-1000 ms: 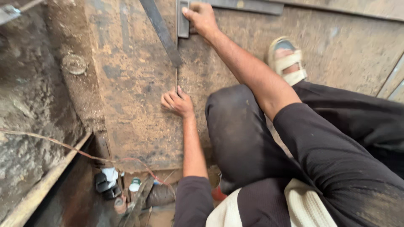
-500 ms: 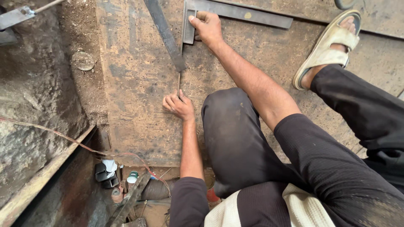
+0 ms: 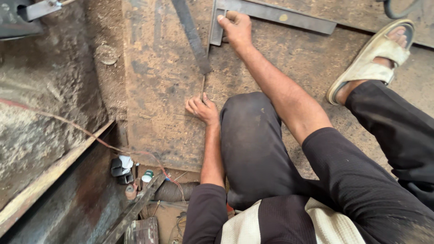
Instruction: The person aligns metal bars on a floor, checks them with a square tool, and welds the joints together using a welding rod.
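The person wears a dark ribbed top with pushed-up sleeves (image 3: 205,212) and a cream panel (image 3: 325,221) at six o'clock, dusty black trousers (image 3: 253,144), and a pale worn sandal (image 3: 375,58) toward two o'clock.

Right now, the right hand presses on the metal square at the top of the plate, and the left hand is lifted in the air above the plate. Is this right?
Not fully. The head view shows the left hand resting flat on the rusty plate, not lifted. The right hand does press on the metal square.
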